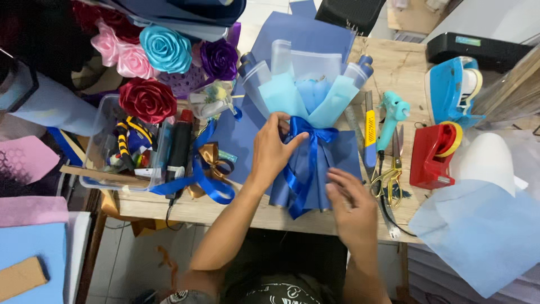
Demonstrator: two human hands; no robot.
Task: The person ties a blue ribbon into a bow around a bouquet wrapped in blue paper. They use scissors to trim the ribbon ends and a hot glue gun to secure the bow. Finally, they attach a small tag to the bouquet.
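The left hand [273, 151] pinches the blue bow [308, 137] on the paper bouquet [306, 112], the right hand [351, 205] hovers spread open, so tidying loops seems next.

My left hand [274, 147] is stretched forward, palm down, fingers curled and thumb pointing right. My right hand [351, 204] sits lower and nearer me, loosely cupped, fingers bent leftward. Both forearms are bare.

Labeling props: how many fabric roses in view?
5, clustered top left: two pink, teal, purple, red below. More may hide under the blue sheets.
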